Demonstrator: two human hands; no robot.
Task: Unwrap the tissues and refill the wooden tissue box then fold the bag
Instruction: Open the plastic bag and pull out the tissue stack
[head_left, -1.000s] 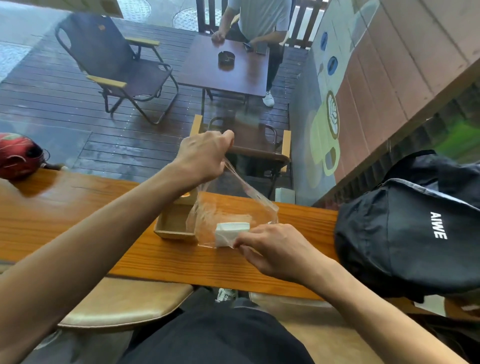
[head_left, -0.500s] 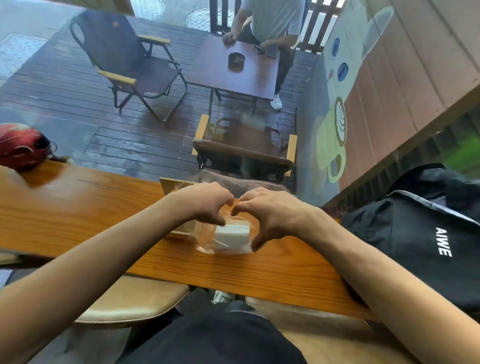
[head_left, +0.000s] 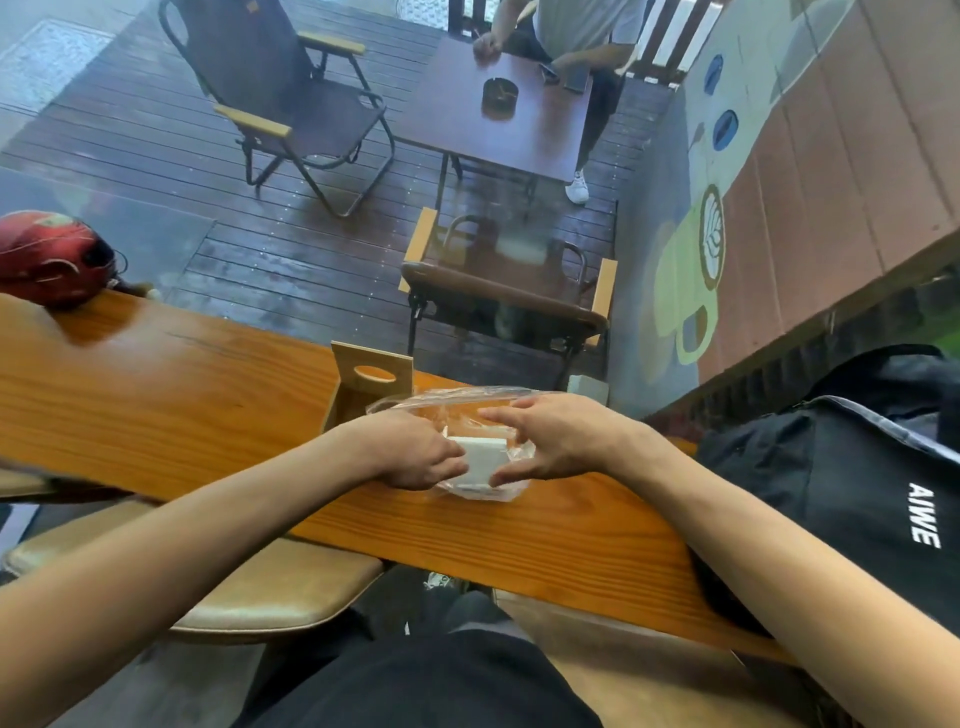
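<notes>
A white stack of tissues (head_left: 480, 460) lies inside a clear plastic bag (head_left: 457, 402) on the wooden counter (head_left: 171, 395). My left hand (head_left: 415, 452) grips the stack's left side, fingers curled against it. My right hand (head_left: 550, 441) holds the right side, thumb at the stack's lower corner and fingers spread over the bag. Just behind the bag stands the wooden tissue box (head_left: 363, 389), its lid with an oval slot raised upright. The box's inside is mostly hidden by my left hand and the bag.
A black backpack (head_left: 857, 493) fills the counter's right end. A red helmet (head_left: 52, 260) sits at the far left. Beyond the glass are a deck, folding chairs (head_left: 291, 104), a dark table (head_left: 509, 114) and a seated person. Padded stools stand below the counter.
A second ago my left hand held the bag's mouth up high; it has come down onto the tissues. Both hands now close in on the stack from either side.
</notes>
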